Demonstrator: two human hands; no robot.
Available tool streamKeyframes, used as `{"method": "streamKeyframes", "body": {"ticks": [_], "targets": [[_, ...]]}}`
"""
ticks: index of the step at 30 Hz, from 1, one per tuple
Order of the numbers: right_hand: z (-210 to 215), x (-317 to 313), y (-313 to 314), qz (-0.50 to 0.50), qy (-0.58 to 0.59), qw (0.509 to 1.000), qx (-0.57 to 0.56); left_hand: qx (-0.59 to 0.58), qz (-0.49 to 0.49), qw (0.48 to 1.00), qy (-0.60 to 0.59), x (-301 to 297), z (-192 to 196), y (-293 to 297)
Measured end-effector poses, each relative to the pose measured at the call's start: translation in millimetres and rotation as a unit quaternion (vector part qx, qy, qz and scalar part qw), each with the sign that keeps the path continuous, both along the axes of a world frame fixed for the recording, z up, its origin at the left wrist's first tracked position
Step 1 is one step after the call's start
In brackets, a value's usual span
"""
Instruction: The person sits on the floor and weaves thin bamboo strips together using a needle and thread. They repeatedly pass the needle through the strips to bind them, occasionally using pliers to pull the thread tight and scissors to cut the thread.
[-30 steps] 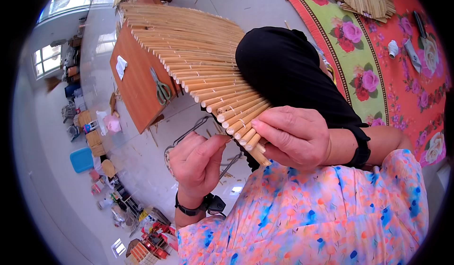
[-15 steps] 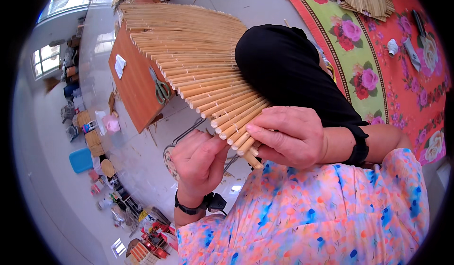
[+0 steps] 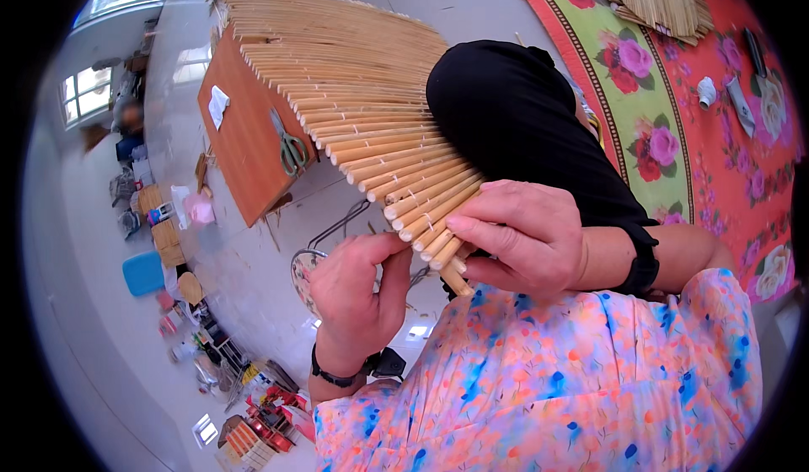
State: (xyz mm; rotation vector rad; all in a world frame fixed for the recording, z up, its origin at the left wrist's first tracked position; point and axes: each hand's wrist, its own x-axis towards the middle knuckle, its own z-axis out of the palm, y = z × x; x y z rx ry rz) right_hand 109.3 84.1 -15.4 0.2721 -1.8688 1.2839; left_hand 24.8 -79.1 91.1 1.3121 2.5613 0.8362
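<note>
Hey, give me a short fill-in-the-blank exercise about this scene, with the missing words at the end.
1. The hand lying over the top side of the stick mat is the person's ____ one.
2. Besides a white scrap, the brown table holds a pair of ____.
3. The trousers are plain ____.

Missing words: right; scissors; black.

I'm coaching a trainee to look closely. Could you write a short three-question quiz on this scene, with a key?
1. Which hand holds the near end of the stick mat between thumb and fingers?
2. True or false: the scissors lie on the brown tabletop.
3. What colour is the trouser leg beside the mat? A) white B) black C) green

Key: 1. The right hand; 2. True; 3. B
</note>
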Motion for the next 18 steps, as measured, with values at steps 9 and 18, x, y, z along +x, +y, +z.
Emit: {"method": "streamKeyframes", "body": {"ticks": [9,18], "targets": [[-3.9,5.4,-4.9,-0.043,-0.03,0.999,0.012,-0.008,-0.044,0.996,0.079,0.1,-10.0,4.7],[-4.3,6.5,-0.2,-0.065,-0.02,0.996,0.049,0.03,-0.022,0.996,0.075,0.7,-17.4,12.0]]}}
